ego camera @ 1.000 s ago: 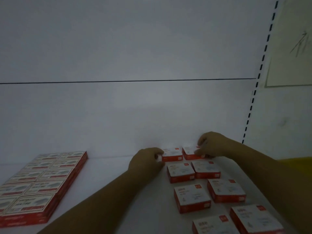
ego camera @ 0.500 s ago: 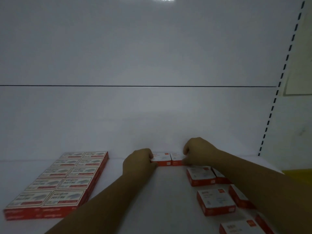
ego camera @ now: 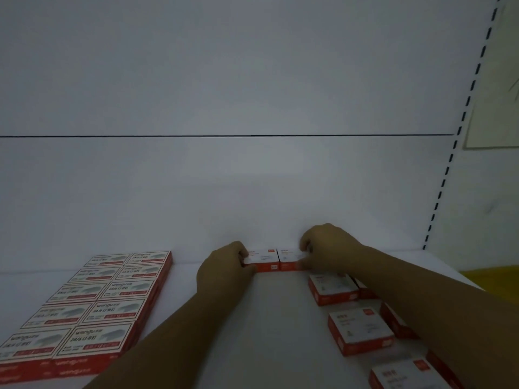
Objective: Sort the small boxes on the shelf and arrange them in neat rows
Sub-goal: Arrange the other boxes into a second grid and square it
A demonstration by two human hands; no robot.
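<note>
Two small red-and-white boxes sit side by side against the back wall of the white shelf point(ego camera: 280, 318). My left hand point(ego camera: 224, 269) grips the left box point(ego camera: 262, 259) at its left end. My right hand point(ego camera: 327, 248) grips the right box point(ego camera: 289, 258) at its right end. The two boxes touch each other. More small red boxes lie in two columns at the right, the nearest ones being a box point(ego camera: 332, 287) just behind my right wrist and another point(ego camera: 359, 329) closer to me; my right forearm hides part of the right column.
A neat block of flat red-and-white staple boxes point(ego camera: 92, 304), two wide and several deep, fills the left of the shelf. A slotted upright point(ego camera: 449, 169) bounds the shelf at the right, with something yellow point(ego camera: 491, 279) beyond it.
Both hands have slid the pair of boxes left along the back wall, away from the two columns. The view has shifted, so the columns now sit further right.
</note>
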